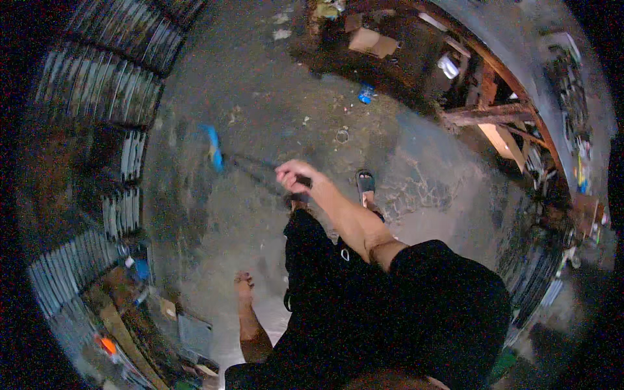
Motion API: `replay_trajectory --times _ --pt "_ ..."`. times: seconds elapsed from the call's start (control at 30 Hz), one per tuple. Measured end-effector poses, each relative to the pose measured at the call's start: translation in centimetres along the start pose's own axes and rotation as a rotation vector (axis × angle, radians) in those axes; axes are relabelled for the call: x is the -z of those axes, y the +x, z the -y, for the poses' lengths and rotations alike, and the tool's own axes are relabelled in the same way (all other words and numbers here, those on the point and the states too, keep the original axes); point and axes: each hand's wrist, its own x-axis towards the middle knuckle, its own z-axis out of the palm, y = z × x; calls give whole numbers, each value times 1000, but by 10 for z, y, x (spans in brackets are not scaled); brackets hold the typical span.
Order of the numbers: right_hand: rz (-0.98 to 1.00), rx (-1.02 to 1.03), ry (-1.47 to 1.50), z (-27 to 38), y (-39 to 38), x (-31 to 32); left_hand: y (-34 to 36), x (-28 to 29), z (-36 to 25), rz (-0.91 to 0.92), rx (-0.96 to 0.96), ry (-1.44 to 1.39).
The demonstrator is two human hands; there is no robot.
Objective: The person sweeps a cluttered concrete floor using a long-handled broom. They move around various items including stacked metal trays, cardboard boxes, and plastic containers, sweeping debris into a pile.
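Note:
My right hand (296, 177) reaches out in front of me, its fingers closed round the dark, thin handle of a long-handled tool with a blue head (212, 148). Motion smears the tool; it looks like a broom, but I cannot tell its exact kind. Its head is off to the left, at or close to the concrete floor (195, 214). My left hand (244, 281) hangs low at my left side, fingers loosely bent and apart, with nothing seen in it. Beneath my right forearm, my foot in a dark sandal (366, 182) stands on the floor.
Corrugated metal sheets (97, 84) line the left side. Boards and clutter (123, 331) lie at the lower left. A blue crumpled wrapper (366, 94) and small litter are ahead. A wooden frame (487, 114) and a cardboard box (372, 42) stand at the far right.

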Motion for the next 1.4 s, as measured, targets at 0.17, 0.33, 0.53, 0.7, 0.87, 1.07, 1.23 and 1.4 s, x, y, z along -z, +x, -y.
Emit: replay_trajectory --times 0.17,0.33,0.53,0.7,0.87,1.07,1.23,1.4 --pt "-175 99 315 64 -160 177 -68 -56 40 -167 65 -80" --pt "-572 78 16 94 -316 282 -104 -199 94 115 88 -19" --pt "-566 -99 -783 49 -444 220 -144 -333 105 210 -124 209" --pt "-46 -121 -543 18 -441 199 -167 -382 74 174 -190 293" --pt "-32 -341 -449 -27 -336 211 -185 -378 81 38 -281 196" --pt "-12 -433 -154 28 -426 341 -267 -340 250 -304 -167 -415" --pt "-435 -234 -460 60 -496 386 -357 -401 439 -315 419 -550" --pt "-292 -162 -1098 26 -595 341 -400 -500 519 -66 400 -456"
